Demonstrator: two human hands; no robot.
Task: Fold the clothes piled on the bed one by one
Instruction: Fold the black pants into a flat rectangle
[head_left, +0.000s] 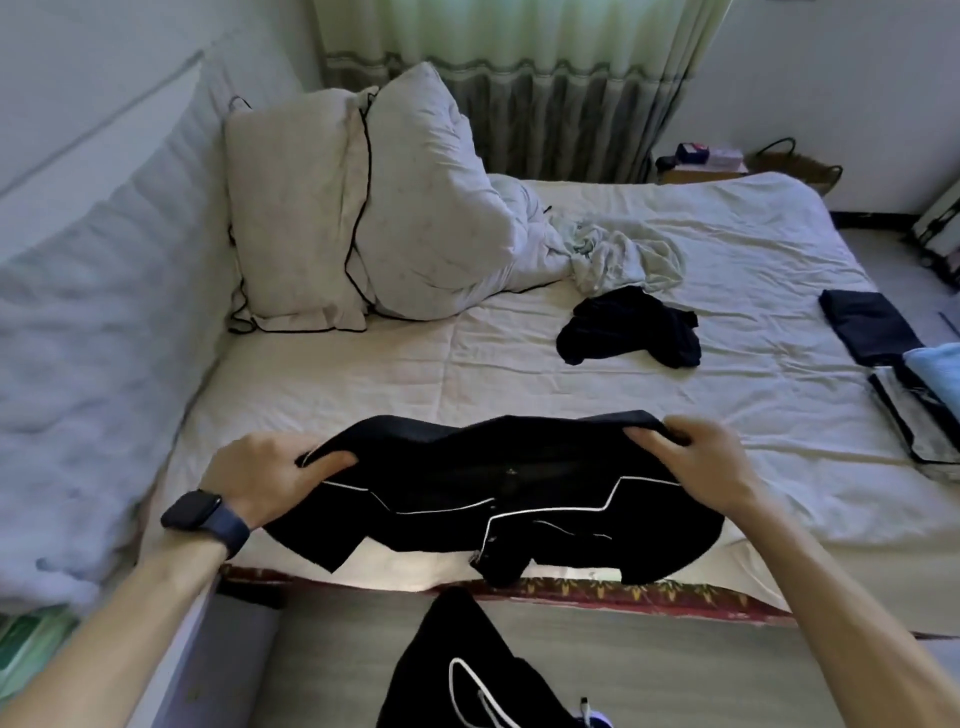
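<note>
White bed (363, 374) under both hands. Left hand (260, 475) and right hand (701, 462) each pinch a top corner of a black shirt (493, 499), stretched between them. Looks soft, light, floppy; corner holds suit. Dark crumpled garment (628, 327) lies well beyond the right hand.

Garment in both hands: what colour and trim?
Black garment with thin white piping; head view shows it best.

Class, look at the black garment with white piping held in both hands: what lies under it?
Under the black white-piped garment the white bedsheet shows, then the red patterned mattress edge. Anything on the sheet directly beneath the cloth is covered.
</note>
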